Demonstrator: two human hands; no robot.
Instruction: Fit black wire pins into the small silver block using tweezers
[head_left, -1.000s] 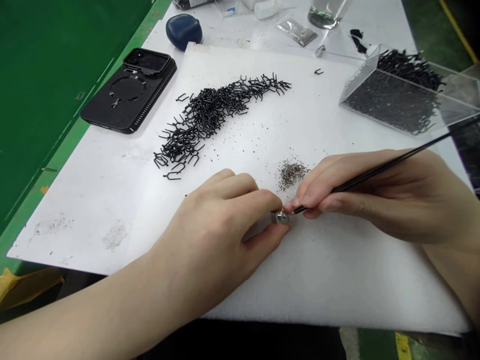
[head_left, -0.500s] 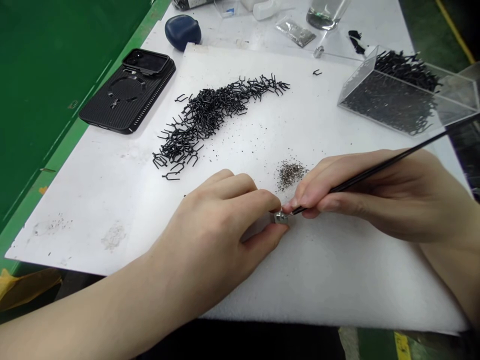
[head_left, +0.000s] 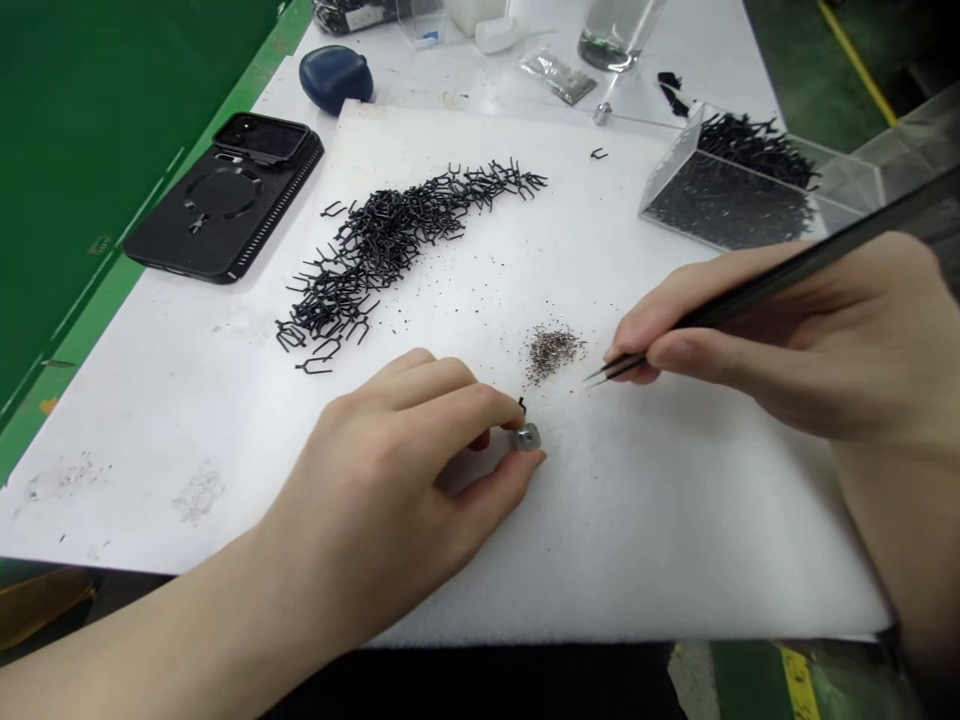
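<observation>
My left hand point(head_left: 420, 470) rests on the white foam sheet point(head_left: 675, 540) and pinches a small silvery metal piece point(head_left: 528, 437) with a hole in its end. A tiny black part point(head_left: 522, 405) sticks up beside that piece at the index fingertip. In my right hand point(head_left: 795, 340) is a pair of black tweezers point(head_left: 720, 305), gripped like a pen. Their fine tips are slightly apart, with nothing visible between them, just right of a small heap of tiny metallic bits point(head_left: 551, 352). A long pile of black Y-shaped parts point(head_left: 397, 235) lies beyond my left hand.
A clear box point(head_left: 735, 190) of black parts stands at the right back. A black phone point(head_left: 225, 195) and a dark blue rounded object point(head_left: 336, 78) lie at the left. Toward the back are a glass point(head_left: 613, 40), a small plastic bag point(head_left: 559, 75) and a loose metal piece point(head_left: 602, 113).
The tweezers have come away from the metal piece, moving right and up, and their tips now show apart. My left hand still pinches the piece. The whole view has shifted slightly.
</observation>
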